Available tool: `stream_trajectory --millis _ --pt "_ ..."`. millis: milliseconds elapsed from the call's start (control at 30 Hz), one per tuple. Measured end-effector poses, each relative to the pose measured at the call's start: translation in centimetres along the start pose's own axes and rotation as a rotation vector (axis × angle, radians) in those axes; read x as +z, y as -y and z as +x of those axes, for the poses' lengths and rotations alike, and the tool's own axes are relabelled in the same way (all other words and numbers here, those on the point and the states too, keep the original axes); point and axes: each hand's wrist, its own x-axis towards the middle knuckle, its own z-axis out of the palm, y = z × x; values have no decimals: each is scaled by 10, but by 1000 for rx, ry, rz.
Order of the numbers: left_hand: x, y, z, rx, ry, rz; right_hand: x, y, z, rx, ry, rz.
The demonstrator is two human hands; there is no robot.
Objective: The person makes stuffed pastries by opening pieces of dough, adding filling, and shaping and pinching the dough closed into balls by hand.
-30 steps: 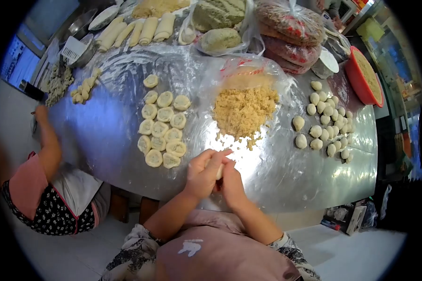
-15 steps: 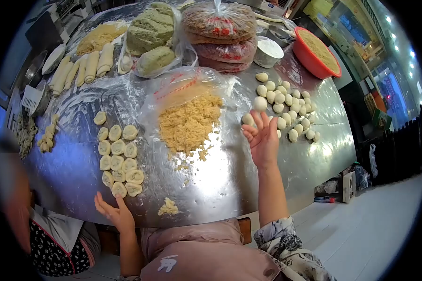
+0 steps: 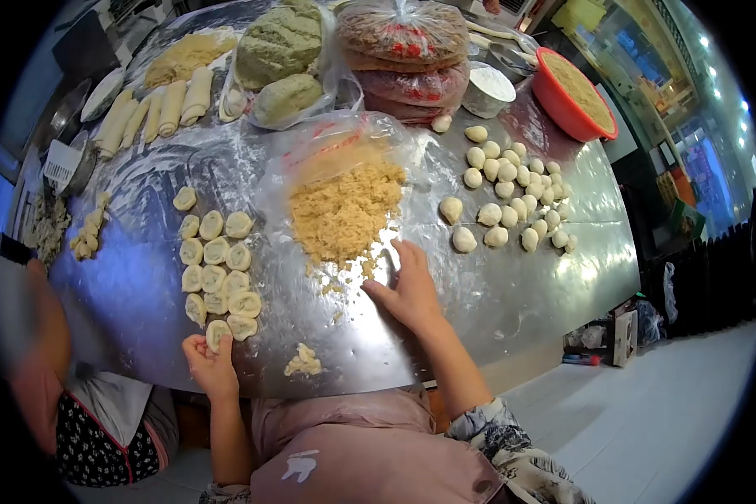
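My left hand [image 3: 212, 367] is closed on a dough round [image 3: 218, 335], pinched between thumb and fingers at the near end of the rows. Other flattened dough rounds [image 3: 215, 251] lie just beyond it in short columns. My right hand [image 3: 410, 290] is open, palm down, fingers apart, with nothing in it. It hovers at or touches the near right edge of a crumbly yellow filling [image 3: 349, 210], which spills from a clear plastic bag [image 3: 281, 189]. A small heap of dough scraps [image 3: 303, 360] sits near the table edge between my hands.
Pale dough balls [image 3: 506, 172] cluster on the metal table [image 3: 512, 302] at right. Behind stand stacked bags of brown filling [image 3: 407, 67], green dough [image 3: 279, 50], a flour bowl [image 3: 489, 91] and a red basin [image 3: 573, 97]. Dough rolls [image 3: 172, 107] lie at far left; another person's arm [image 3: 46, 328] is nearby.
My right hand has moved left and nearer, from the dough balls to the filling; the ball at its fingertips is gone from there. My left hand has closed on the nearest dough round.
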Motion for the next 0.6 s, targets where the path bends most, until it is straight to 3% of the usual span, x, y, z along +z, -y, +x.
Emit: stream_trajectory --millis 100,133,200,333,400,467,600 --pt "13 -55 -12 -421 -31 -366 17 15 19 -69 15 -10" --pt "7 -53 -10 -492 60 -464 26 16 24 -53 31 17" --pt "0 -49 -10 -542 244 -661 45 18 32 -27 56 71" --pt "8 -75 -15 -616 317 -807 43 18 26 117 234 -70" --pt "14 -80 -18 -670 398 -806 37 6 15 69 47 48" --pt "23 -80 -20 -703 511 -812 9 19 9 271 95 231" --pt "47 -86 -26 -818 649 -802 -13 11 0 147 209 180"
